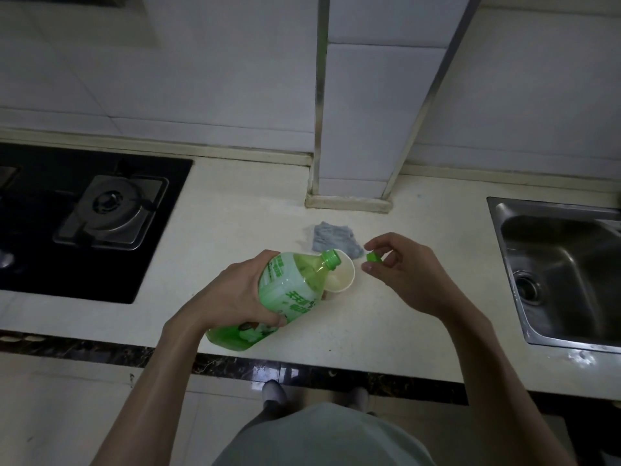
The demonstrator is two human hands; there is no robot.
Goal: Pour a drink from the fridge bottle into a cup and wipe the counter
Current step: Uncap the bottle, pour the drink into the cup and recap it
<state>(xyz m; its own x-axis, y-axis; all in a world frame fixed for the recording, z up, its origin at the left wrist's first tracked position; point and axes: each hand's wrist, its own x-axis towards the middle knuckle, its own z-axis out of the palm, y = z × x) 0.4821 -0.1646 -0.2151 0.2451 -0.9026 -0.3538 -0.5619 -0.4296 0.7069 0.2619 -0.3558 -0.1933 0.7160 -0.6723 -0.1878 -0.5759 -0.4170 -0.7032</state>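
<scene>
Left hand [235, 290] fingers [273, 321] are wrapping round my green bottle [289, 290], tipping its mouth over the cup [343, 281] on the desk [235, 213]. My right hand [403, 277] is pinching the cap [373, 257] beside the cup.

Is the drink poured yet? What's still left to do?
Done: the green cap is off, pinched in the right hand. Now: the left hand tips the green bottle, mouth over the white cup. Left: finish pouring, then wipe the counter with the grey cloth lying behind the cup.
</scene>
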